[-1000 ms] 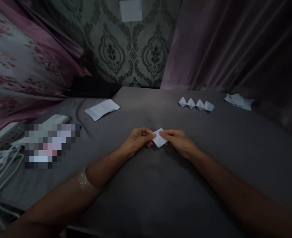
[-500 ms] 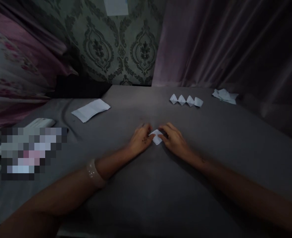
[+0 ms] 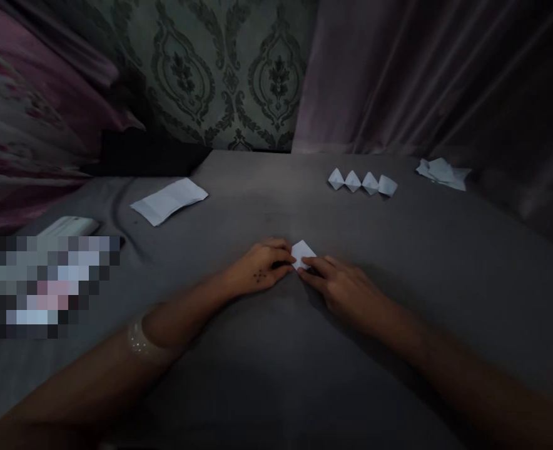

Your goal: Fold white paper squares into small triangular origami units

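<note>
A small folded white paper [image 3: 303,249] lies on the grey sheet between my two hands, its top corner pointing away from me. My left hand [image 3: 264,265] holds its left side, with the fingertips and thumb brought close together at the edge. From the right, my right hand [image 3: 346,284] has a finger on the paper's face and the thumb at its lower corner. Its other fingers are curled and partly hidden. A pale band with shiny dots circles my left forearm.
Several folded paper pieces [image 3: 353,181] stand in a row at the back right. Beyond them lies a loose paper pile [image 3: 443,173]. A stack of white sheets [image 3: 168,201] rests at the back left. A white device [image 3: 70,226] and a blurred-out object are at far left.
My right hand has turned and shifted lower, its finger now over the paper. My left hand has flattened along the paper's left edge. The view has tilted down slightly.
</note>
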`<state>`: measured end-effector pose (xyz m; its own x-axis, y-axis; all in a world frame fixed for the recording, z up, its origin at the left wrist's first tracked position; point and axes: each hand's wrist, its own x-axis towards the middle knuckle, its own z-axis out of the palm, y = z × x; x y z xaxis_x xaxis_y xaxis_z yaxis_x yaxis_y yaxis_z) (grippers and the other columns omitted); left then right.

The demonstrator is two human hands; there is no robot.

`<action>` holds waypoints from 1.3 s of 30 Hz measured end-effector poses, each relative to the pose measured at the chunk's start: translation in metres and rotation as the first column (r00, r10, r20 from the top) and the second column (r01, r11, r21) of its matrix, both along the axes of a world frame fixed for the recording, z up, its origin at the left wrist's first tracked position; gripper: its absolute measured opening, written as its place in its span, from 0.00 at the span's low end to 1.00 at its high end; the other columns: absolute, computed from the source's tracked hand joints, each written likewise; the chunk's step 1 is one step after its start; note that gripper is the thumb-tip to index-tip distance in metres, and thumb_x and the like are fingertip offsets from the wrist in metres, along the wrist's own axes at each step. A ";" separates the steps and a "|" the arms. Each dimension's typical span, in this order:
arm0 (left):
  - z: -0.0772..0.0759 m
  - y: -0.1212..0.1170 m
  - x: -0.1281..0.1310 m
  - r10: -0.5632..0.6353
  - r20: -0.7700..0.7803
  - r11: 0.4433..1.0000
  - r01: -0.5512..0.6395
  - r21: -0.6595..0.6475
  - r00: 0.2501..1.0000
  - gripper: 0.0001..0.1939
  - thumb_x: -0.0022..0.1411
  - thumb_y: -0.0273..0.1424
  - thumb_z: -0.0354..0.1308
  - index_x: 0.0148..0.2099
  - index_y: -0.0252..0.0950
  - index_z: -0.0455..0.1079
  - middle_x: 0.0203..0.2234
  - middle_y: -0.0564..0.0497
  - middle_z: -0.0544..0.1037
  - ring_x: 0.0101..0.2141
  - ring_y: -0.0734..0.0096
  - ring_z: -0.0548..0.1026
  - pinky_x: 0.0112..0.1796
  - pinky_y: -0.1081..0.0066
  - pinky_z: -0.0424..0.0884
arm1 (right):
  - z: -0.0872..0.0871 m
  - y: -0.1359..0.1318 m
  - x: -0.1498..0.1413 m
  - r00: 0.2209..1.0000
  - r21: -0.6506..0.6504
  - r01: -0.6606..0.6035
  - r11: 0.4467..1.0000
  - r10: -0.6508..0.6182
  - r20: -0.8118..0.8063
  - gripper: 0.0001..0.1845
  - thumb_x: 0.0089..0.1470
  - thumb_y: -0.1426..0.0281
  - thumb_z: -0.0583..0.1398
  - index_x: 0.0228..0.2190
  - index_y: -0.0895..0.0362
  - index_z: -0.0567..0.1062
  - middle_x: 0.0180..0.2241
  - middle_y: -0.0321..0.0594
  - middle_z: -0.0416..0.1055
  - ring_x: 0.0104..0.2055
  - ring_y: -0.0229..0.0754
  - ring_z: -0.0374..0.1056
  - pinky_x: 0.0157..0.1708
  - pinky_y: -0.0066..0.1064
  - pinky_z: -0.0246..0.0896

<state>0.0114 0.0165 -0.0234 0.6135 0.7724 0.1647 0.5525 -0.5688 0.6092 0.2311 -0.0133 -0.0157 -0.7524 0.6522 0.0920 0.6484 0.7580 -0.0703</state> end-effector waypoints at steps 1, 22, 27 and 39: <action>0.000 0.001 0.000 -0.001 0.008 1.000 0.001 -0.009 1.000 0.10 0.62 0.29 0.55 0.44 0.37 0.76 0.42 0.47 0.75 0.44 0.64 0.73 0.46 0.66 0.67 | -0.001 0.001 0.001 0.999 -0.018 0.017 1.000 -0.017 -0.039 0.27 0.51 0.83 0.52 0.51 0.53 0.73 0.51 0.46 0.70 0.46 0.50 0.68 0.38 0.39 0.67; -0.007 0.001 0.000 0.073 -0.043 0.995 -0.070 0.070 0.996 0.15 0.68 0.34 0.47 0.47 0.39 0.74 0.43 0.47 0.75 0.42 0.65 0.74 0.43 0.68 0.69 | -0.021 0.020 -0.001 0.848 -0.160 0.160 0.974 -0.219 -0.482 0.12 0.61 0.71 0.54 0.42 0.53 0.76 0.44 0.44 0.72 0.45 0.46 0.69 0.48 0.42 0.65; -0.004 -0.002 0.002 0.080 -0.088 0.994 -0.073 0.076 0.993 0.15 0.68 0.35 0.47 0.47 0.39 0.74 0.43 0.47 0.74 0.41 0.65 0.74 0.41 0.69 0.69 | -0.020 0.019 -0.002 0.854 -0.157 0.167 0.973 -0.222 -0.470 0.13 0.62 0.72 0.53 0.43 0.54 0.76 0.44 0.43 0.73 0.45 0.45 0.68 0.47 0.40 0.66; -0.004 0.002 0.008 0.231 0.026 0.969 -0.228 -0.098 0.973 0.11 0.67 0.33 0.51 0.40 0.37 0.75 0.39 0.49 0.75 0.38 0.68 0.74 0.39 0.71 0.68 | -0.018 0.026 -0.005 0.808 -0.275 0.186 0.943 -0.306 -0.504 0.11 0.62 0.70 0.55 0.37 0.54 0.78 0.41 0.42 0.73 0.43 0.43 0.68 0.45 0.37 0.65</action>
<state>0.0193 0.0188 -0.0274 0.4128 0.9048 0.1042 0.6379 -0.3689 0.6760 0.2262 0.0129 -0.0335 -0.4348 0.8574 0.2752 0.6256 0.5074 -0.5926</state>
